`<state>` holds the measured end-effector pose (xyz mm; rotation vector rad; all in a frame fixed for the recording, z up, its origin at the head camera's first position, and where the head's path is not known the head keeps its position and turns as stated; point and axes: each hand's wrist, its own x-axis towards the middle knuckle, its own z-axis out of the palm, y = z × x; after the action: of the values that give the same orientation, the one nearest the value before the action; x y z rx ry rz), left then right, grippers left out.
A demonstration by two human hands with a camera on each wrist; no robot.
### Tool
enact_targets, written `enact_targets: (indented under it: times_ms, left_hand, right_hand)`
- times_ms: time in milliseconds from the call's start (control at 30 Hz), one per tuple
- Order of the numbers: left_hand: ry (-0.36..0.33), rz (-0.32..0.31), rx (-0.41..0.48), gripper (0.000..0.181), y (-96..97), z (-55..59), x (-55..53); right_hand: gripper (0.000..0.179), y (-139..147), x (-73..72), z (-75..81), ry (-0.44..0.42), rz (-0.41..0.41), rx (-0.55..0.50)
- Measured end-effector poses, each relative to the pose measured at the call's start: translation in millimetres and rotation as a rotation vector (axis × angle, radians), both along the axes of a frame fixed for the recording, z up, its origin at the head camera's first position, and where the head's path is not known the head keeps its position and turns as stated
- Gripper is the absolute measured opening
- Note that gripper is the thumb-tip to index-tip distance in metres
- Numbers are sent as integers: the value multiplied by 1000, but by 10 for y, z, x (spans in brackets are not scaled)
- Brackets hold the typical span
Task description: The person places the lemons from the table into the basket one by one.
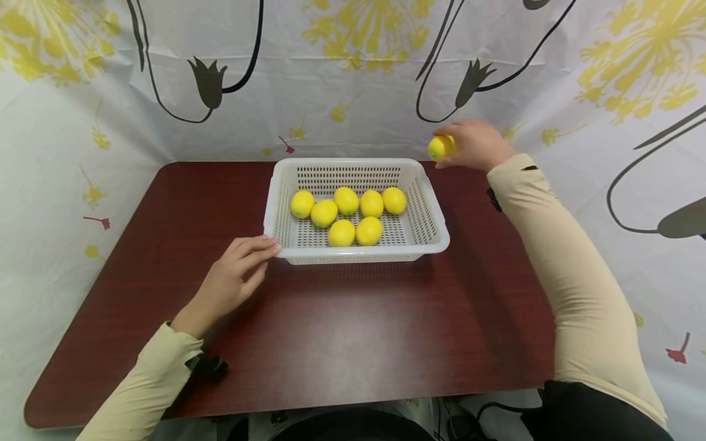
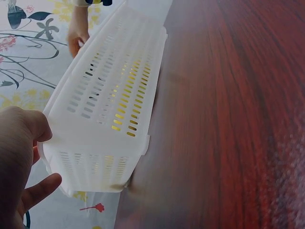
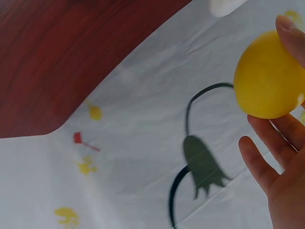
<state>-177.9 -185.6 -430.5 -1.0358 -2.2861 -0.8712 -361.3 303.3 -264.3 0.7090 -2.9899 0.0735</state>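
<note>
Up at the back right, above the table edge, my right hand [image 1: 471,146] holds a yellow lemon [image 1: 441,147] between thumb and fingers. The right wrist view shows the lemon [image 3: 269,76] closer, with the thumb on one side and fingertips beneath. A white plastic basket [image 1: 355,252] with slotted walls stands mid-table, several lemons [image 1: 342,233] lying on its floor. My left hand [image 1: 234,278] touches the basket's front left corner, its fingers fairly straight along the rim. In the left wrist view the fingers and thumb lie right at that corner of the basket [image 2: 90,138].
The dark red wooden table [image 1: 353,331] has rounded corners. Patterned white cloth [image 1: 353,104] hangs behind it and at both sides. Below the front edge some cables [image 1: 507,407] show.
</note>
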Motion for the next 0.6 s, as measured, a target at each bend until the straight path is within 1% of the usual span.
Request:
enact_targets:
  times_ms: [100,300,600]
  left_hand:
    - [1,2,2,41,0,-6,1]
    - [8,0,4,42,-2,-19,-9]
    - [6,2,5,42,-2,-22,-8]
  right_hand:
    - [70,-130,2,4,4,22,14]
    - [71,-336,10,-13,-18,64,20]
    - [70,-473,14,-37,-14,118,28]
